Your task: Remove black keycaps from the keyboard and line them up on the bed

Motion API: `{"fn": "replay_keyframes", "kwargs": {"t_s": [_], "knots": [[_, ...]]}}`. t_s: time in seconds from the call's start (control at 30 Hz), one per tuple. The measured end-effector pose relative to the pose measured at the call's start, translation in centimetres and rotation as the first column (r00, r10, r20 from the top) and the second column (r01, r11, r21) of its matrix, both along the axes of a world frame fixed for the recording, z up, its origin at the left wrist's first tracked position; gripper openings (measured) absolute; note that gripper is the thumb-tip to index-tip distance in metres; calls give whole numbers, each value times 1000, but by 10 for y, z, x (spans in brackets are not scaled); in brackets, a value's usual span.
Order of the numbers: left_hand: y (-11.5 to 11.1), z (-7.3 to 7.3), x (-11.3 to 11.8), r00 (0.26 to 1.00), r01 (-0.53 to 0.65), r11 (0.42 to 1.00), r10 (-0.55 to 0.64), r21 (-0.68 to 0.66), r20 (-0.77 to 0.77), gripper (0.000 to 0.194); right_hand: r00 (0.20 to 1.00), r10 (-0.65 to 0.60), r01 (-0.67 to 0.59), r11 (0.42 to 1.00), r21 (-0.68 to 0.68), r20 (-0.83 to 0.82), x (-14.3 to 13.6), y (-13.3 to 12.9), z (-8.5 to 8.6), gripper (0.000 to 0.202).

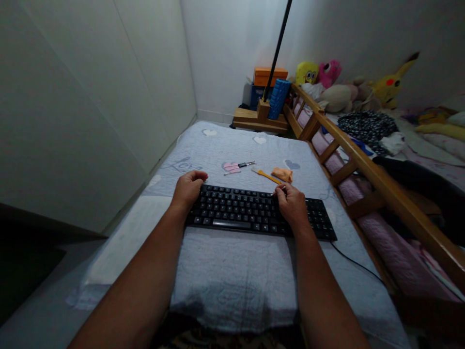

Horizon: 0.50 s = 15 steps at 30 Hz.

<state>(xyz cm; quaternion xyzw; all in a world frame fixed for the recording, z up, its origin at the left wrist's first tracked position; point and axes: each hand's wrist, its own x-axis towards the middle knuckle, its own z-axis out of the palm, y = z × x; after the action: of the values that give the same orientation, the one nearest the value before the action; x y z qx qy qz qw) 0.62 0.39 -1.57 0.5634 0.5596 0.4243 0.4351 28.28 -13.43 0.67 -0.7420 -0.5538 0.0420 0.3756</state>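
A black computer keyboard [236, 208] lies flat across the light-blue quilted cover. At its upper left corner, my left hand [189, 189] grips the edge with curled fingers. Over the right part of the keys, my right hand [291, 201] is closed in a pinch on what looks like a cotton swab; only a small pale tip shows by the fingers. Beyond the keyboard lie another cotton swab [232, 173], a thin tool with a dark handle and metal prongs [247, 165], a yellow-handled brush [269, 176] and a folded orange cloth [282, 174].
The keyboard's cable [358, 264] runs off to the right. A wooden bed rail [363, 160] borders the right side, with plush toys behind it. Pale cabinet doors [90, 97] stand on the left. A blue foam roller [279, 99] and an orange box [271, 76] are at the back.
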Motion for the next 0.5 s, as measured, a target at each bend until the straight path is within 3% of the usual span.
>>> {"fn": "replay_keyframes", "kwargs": {"t_s": [0.5], "knots": [[-3, 5, 1, 1000, 4, 1000, -3, -13, 12, 28, 1000, 1, -1, 1000, 3, -7, -1, 0, 1, 23]]}}
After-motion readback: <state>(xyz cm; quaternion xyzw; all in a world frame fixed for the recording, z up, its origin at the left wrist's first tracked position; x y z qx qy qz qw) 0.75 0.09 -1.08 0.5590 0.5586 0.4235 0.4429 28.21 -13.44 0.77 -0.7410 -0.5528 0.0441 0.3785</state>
